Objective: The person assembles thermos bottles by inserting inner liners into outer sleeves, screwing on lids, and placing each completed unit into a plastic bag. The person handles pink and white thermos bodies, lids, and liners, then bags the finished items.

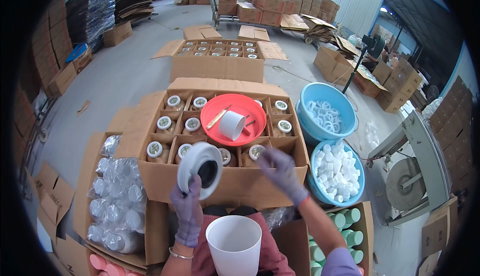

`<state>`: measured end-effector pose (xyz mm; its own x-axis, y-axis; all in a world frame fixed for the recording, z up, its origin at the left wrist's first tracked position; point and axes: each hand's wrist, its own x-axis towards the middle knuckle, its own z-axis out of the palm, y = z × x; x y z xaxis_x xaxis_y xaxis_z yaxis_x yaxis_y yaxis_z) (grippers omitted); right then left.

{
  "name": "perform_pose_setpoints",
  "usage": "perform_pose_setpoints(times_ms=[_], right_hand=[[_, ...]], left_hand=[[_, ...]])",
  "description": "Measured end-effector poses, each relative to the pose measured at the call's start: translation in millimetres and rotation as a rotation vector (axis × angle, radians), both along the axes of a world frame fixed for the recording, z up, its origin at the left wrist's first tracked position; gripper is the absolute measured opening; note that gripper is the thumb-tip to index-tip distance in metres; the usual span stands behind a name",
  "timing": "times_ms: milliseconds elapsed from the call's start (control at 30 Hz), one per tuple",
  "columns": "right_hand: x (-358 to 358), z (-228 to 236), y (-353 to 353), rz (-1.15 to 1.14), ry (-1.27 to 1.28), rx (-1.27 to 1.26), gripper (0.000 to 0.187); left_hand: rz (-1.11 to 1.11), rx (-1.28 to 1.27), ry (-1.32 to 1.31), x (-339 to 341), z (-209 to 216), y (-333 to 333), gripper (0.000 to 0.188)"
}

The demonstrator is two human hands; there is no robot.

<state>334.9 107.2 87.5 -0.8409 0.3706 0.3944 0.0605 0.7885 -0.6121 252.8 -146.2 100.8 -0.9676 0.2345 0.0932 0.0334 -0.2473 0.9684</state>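
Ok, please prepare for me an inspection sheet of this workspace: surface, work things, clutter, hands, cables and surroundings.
Surface: open divided carton, lidded jars in its cells; red tray on top.
Work things: white round piece with dark centre; white tub close to the body.
Clutter: hand tools and white cup in the tray; cardboard scrap on the floor.
Left hand: gloved, grips the white round piece.
Right hand: gloved, blurred, near the front-right jar; grip unclear.
Cables: thin cord-like line on the floor beyond the carton.
Surroundings: blue basin of white caps at right; stacked cartons behind.
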Motion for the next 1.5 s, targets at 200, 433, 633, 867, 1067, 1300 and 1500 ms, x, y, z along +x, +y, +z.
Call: perform_pose_setpoints(times_ms=[200,433,633,867,1067,1300,1500], right_hand=[[-57.7,-57.9,186.9,-0.346,-0.285,0.209,0.052],[-59.5,-49.2,175.0,-0.407,-0.247,0.262,0.069],[-29.3,88.7,102.0,-0.342,0.16,0.54,0.073],[49.9,97.1,-39.6,0.189,0.334,0.91,0.067],[53.9,80.0,-81.3,0.621,0.228,0.244,0.068],[47.5,10.7,-88.7,0.375,0.103,-0.688,0.096],[61.3,-5.2,-107.2,0.688,-0.25,-1.034,0.047]], left_hand=[[-0.236,-0.034,-0.047,22.4,-5.7,12.7,0.02],[-0.286,0.198,-0.242,10.5,-19.0,20.9,0.029],[-0.616,0.037,0.317,-13.3,-52.6,44.2,0.065],[-0.689,-0.204,0.508,-16.1,7.3,83.1,0.065],[-0.3,-0.499,0.953,-32.4,-45.7,25.3,0.079],[-0.505,-0.214,0.524,17.4,-61.4,-51.9,0.061],[-0.519,-0.069,0.003,68.1,-70.4,-92.6,0.055]])
